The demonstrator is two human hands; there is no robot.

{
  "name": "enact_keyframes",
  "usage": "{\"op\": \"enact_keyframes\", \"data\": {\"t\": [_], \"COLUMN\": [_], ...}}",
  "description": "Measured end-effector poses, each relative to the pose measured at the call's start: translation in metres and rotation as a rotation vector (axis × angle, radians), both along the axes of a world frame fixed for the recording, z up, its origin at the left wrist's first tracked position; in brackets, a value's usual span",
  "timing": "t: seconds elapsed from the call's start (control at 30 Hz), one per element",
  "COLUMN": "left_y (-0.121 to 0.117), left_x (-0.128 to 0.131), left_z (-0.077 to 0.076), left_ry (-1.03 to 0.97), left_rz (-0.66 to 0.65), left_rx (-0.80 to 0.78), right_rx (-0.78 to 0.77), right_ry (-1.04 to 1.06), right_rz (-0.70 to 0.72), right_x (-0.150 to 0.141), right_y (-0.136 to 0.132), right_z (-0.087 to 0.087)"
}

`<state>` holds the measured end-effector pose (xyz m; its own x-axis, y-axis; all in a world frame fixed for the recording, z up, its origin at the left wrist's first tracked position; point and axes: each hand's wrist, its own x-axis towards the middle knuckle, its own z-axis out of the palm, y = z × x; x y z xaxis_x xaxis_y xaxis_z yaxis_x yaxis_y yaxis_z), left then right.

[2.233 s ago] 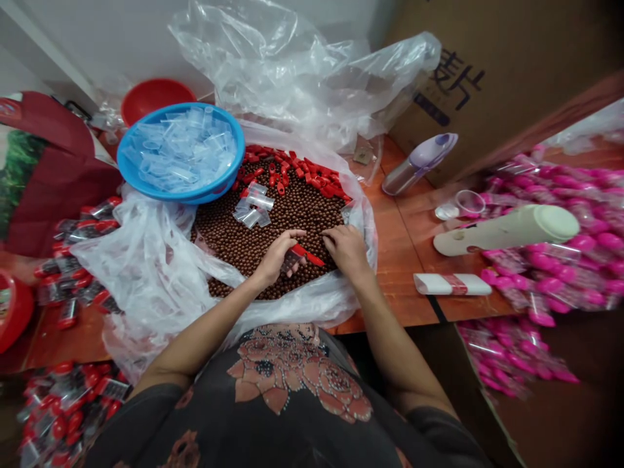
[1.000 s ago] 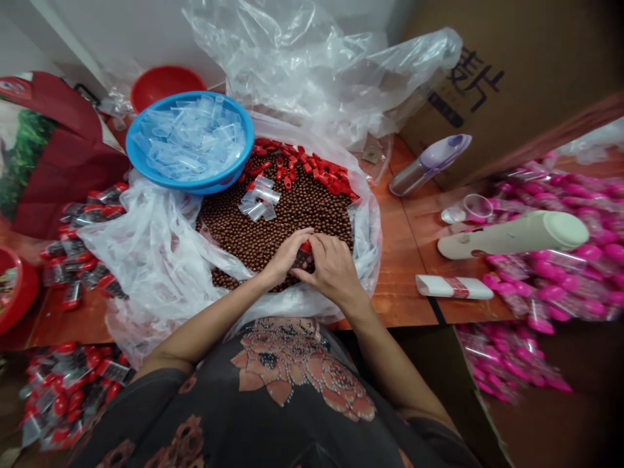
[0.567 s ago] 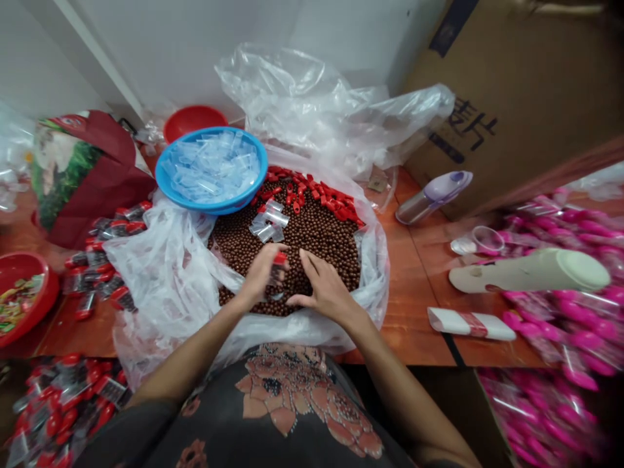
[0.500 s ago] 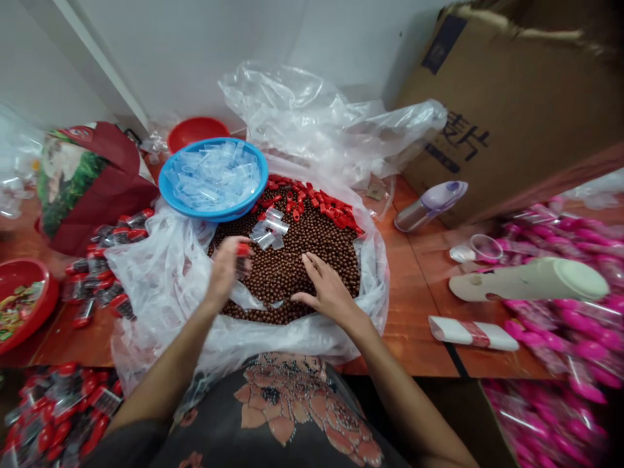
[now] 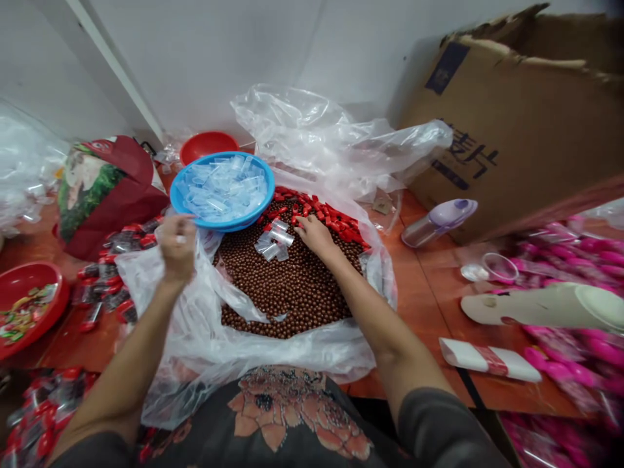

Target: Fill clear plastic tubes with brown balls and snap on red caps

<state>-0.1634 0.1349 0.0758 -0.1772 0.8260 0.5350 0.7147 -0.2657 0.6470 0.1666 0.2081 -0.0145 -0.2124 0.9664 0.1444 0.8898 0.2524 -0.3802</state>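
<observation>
My right hand [image 5: 316, 236] reaches over a heap of brown chocolate balls [image 5: 287, 302] in a white plastic bag [image 5: 199, 325]. Its fingers come together on a small red cap [image 5: 295, 221], at the near edge of a pile of red caps [image 5: 336, 221]. Just left of these fingertips lie several clear plastic tubes [image 5: 275, 240] on the balls. My left hand [image 5: 178, 250] is raised over the bag's left side, near the blue basin [image 5: 221, 224]. Motion blurs its fingers, and whatever they may hold cannot be made out.
Filled red-capped tubes [image 5: 110, 276] lie on the left of the table, near a red bowl [image 5: 51, 305] of wrapped pieces. The blue basin holds clear tubes. To the right are a lilac-topped bottle [image 5: 439, 221], a pale cylinder [image 5: 531, 304], pink items [image 5: 580, 253] and a cardboard box [image 5: 517, 130].
My left hand has moved left and up from the balls, and the red-capped tube it held no longer shows there. My right hand has moved up from the balls to the red caps.
</observation>
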Motion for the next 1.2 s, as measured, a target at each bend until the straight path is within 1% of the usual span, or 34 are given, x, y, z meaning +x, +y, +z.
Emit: {"op": "enact_keyframes", "data": {"t": [0.07, 0.1, 0.13, 0.17, 0.2, 0.27, 0.33, 0.4, 0.47, 0.5, 0.57, 0.63, 0.7, 0.73, 0.87, 0.97, 1.07, 1.2], "left_y": [-0.008, -0.009, -0.008, -0.005, 0.0, 0.011, 0.02, 0.022, 0.017, 0.012, 0.002, -0.006, -0.009, -0.01, -0.002, 0.007, 0.015, 0.021], "left_x": [0.051, 0.073, 0.091, 0.105, 0.115, 0.128, 0.136, 0.143, 0.152, 0.157, 0.166, 0.173, 0.176, 0.176, 0.169, 0.168, 0.179, 0.207], "left_z": [-0.027, -0.04, -0.052, -0.062, -0.07, -0.081, -0.086, -0.088, -0.089, -0.089, -0.091, -0.093, -0.095, -0.095, -0.094, -0.094, -0.096, -0.099], "left_ry": [0.133, 0.18, 0.219, 0.253, 0.286, 0.361, 0.43, 0.469, 0.494, 0.508, 0.535, 0.527, 0.472, 0.442, 0.409, 0.397, 0.333, 0.161], "left_rz": [-0.381, -0.539, -0.643, -0.692, -0.701, -0.647, -0.595, -0.601, -0.649, -0.669, -0.688, -0.724, -0.769, -0.769, -0.697, -0.756, -0.806, -0.814], "left_rx": [-0.135, -0.209, -0.262, -0.301, -0.331, -0.365, -0.384, -0.396, -0.409, -0.419, -0.442, -0.463, -0.468, -0.468, -0.494, -0.544, -0.615, -0.745], "right_rx": [-0.033, -0.052, -0.069, -0.083, -0.091, -0.089, -0.096, -0.176, -0.292, -0.337, -0.381, -0.399, -0.393, -0.377, -0.303, -0.282, -0.26, -0.209], "right_ry": [-0.009, -0.012, -0.014, -0.02, -0.017, 0.06, 0.288, 0.614, 0.899, 1.0, 1.125, 1.191, 1.248, 1.274, 1.344, 1.349, 1.338, 1.333], "right_rz": [-0.005, -0.006, -0.01, -0.015, -0.029, -0.078, -0.157, -0.231, -0.282, -0.306, -0.359, -0.407, -0.441, -0.457, -0.502, -0.515, -0.537, -0.544], "right_x": [-0.007, -0.008, -0.005, -0.001, 0.006, 0.024, 0.043, 0.06, 0.07, 0.072, 0.072, 0.068, 0.063, 0.061, 0.057, 0.058, 0.058, 0.057], "right_y": [0.006, 0.005, 0.002, -0.002, -0.009, -0.027, -0.051, -0.077, -0.104, -0.117, -0.14, -0.158, -0.172, -0.178, -0.191, -0.196, -0.198, -0.201], "right_z": [-0.002, -0.002, -0.002, -0.001, 0.001, 0.004, 0.004, 0.001, -0.003, -0.005, -0.008, -0.009, -0.01, -0.009, -0.009, -0.011, -0.013, -0.014]}}
